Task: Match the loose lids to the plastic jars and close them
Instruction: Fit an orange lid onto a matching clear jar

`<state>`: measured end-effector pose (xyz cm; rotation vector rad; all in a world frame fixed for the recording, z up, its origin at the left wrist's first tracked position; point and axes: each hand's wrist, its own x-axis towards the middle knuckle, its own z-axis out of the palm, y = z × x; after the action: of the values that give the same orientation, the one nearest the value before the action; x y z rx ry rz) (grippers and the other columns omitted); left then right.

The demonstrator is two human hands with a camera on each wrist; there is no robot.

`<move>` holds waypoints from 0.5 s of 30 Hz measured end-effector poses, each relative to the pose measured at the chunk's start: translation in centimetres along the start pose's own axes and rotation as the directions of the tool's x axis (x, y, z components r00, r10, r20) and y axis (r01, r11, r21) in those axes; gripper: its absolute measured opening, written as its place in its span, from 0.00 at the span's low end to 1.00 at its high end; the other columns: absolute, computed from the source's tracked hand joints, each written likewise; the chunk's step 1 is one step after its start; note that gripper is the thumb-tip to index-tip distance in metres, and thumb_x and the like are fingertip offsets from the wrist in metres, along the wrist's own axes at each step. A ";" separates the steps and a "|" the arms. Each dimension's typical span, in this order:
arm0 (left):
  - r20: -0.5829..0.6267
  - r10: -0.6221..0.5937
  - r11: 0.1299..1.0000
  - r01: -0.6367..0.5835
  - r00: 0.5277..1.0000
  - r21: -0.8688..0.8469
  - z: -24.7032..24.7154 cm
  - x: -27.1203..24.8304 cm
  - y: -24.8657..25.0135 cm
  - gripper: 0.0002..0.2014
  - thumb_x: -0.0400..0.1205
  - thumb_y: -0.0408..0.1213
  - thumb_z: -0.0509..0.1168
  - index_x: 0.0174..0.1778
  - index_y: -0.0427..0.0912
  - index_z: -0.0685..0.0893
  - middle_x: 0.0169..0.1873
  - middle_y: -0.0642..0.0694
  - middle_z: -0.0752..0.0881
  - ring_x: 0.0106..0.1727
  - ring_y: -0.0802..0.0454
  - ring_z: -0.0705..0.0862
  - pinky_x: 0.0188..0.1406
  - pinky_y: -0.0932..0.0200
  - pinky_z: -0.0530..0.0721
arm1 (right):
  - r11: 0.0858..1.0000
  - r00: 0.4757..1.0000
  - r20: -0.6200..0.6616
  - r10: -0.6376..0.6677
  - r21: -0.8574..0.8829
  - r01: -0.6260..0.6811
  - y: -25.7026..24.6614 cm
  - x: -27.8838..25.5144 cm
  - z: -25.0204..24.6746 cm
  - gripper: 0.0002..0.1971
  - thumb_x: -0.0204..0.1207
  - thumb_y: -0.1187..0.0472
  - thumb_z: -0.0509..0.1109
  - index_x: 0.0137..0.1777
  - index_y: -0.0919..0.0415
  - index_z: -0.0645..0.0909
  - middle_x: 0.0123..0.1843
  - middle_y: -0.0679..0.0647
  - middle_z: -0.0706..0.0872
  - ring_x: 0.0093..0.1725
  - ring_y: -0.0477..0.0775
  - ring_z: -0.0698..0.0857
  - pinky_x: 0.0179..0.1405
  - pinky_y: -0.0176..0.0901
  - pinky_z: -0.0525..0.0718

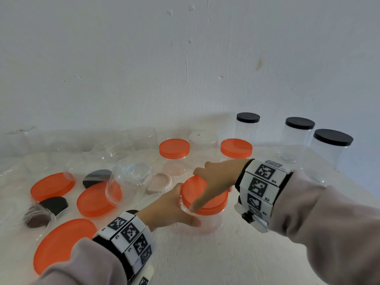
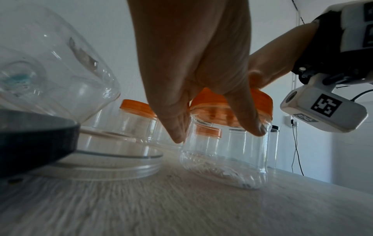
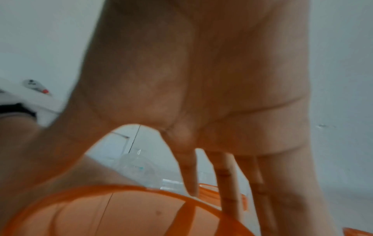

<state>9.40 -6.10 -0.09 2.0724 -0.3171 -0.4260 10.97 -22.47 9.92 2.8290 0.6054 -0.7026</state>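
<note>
A small clear plastic jar (image 1: 207, 223) stands on the pale table, near the middle. An orange lid (image 1: 205, 199) sits on its mouth, slightly tilted. My left hand (image 1: 181, 206) grips the jar's upper wall from the left, with the thumb in front. My right hand (image 1: 213, 179) comes in from the right and holds the lid's rim with thumb and fingers. In the left wrist view the left hand (image 2: 193, 79) wraps the jar (image 2: 226, 156) below the orange lid (image 2: 262, 99). The right wrist view shows the right hand (image 3: 201, 79) spread over the lid (image 3: 121, 212).
Two orange-lidded jars (image 1: 174, 149) (image 1: 236, 148) and three black-lidded jars (image 1: 248, 117) (image 1: 300, 122) (image 1: 333, 136) stand behind. At left lie loose orange lids (image 1: 53, 186) (image 1: 61, 243), black lids (image 1: 96, 177), a tipped clear jar (image 1: 129, 179) and a pink lid (image 1: 160, 182).
</note>
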 end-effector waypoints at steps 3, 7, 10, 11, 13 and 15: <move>0.007 0.004 1.000 -0.004 1.000 -0.017 0.0 0.0 0.0 0.53 0.61 0.39 0.85 0.79 0.48 0.62 0.71 0.54 0.77 0.73 0.54 0.74 0.75 0.47 0.73 | 0.998 0.997 0.054 -0.058 -0.003 0.058 0.3 -0.2 -0.6 0.55 0.61 0.33 0.77 0.81 0.31 0.45 0.81 0.45 0.57 0.76 0.59 0.69 0.70 0.61 0.72; -0.002 0.009 1.000 -0.009 1.000 -0.019 0.1 -0.1 0.0 0.52 0.61 0.39 0.85 0.78 0.49 0.63 0.70 0.55 0.76 0.73 0.55 0.74 0.75 0.48 0.73 | 0.994 0.993 0.046 -0.105 0.012 0.105 0.4 0.0 -0.8 0.50 0.62 0.34 0.78 0.79 0.29 0.51 0.77 0.42 0.61 0.72 0.56 0.71 0.65 0.57 0.75; -0.008 0.009 1.000 -0.009 1.000 0.000 0.1 -0.1 0.0 0.50 0.62 0.39 0.85 0.77 0.48 0.65 0.69 0.55 0.78 0.72 0.55 0.75 0.75 0.47 0.73 | 0.998 0.998 -0.003 -0.057 0.020 0.057 0.3 0.2 -0.1 0.50 0.61 0.24 0.70 0.81 0.37 0.53 0.74 0.46 0.65 0.46 0.48 0.79 0.48 0.50 0.76; -0.008 0.011 1.000 -0.011 1.000 0.012 0.1 -0.1 0.1 0.49 0.62 0.40 0.85 0.77 0.48 0.65 0.69 0.55 0.79 0.72 0.55 0.76 0.74 0.47 0.74 | 0.999 0.999 -0.025 -0.033 0.022 0.033 0.1 0.3 0.2 0.50 0.61 0.22 0.67 0.81 0.40 0.55 0.74 0.48 0.66 0.41 0.47 0.78 0.45 0.50 0.75; -0.012 0.012 1.000 -0.011 1.000 0.025 0.1 -0.1 0.1 0.49 0.62 0.40 0.85 0.77 0.47 0.65 0.68 0.54 0.80 0.71 0.54 0.77 0.74 0.48 0.75 | 1.000 0.997 -0.072 0.010 0.013 -0.009 -0.2 0.6 0.8 0.51 0.63 0.19 0.60 0.82 0.46 0.57 0.76 0.52 0.67 0.56 0.56 0.81 0.53 0.55 0.76; -0.008 0.007 1.000 -0.007 1.000 0.005 0.1 -0.1 0.1 0.49 0.62 0.38 0.85 0.77 0.47 0.65 0.68 0.54 0.80 0.71 0.54 0.77 0.74 0.47 0.74 | 0.999 0.996 -0.088 0.031 0.020 -0.029 -0.1 0.7 0.8 0.52 0.64 0.18 0.56 0.82 0.49 0.56 0.78 0.54 0.66 0.72 0.62 0.74 0.64 0.59 0.73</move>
<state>9.24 -6.18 0.00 2.0769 -0.3213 -0.4133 11.14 -22.36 8.84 2.8925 0.5718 -0.5843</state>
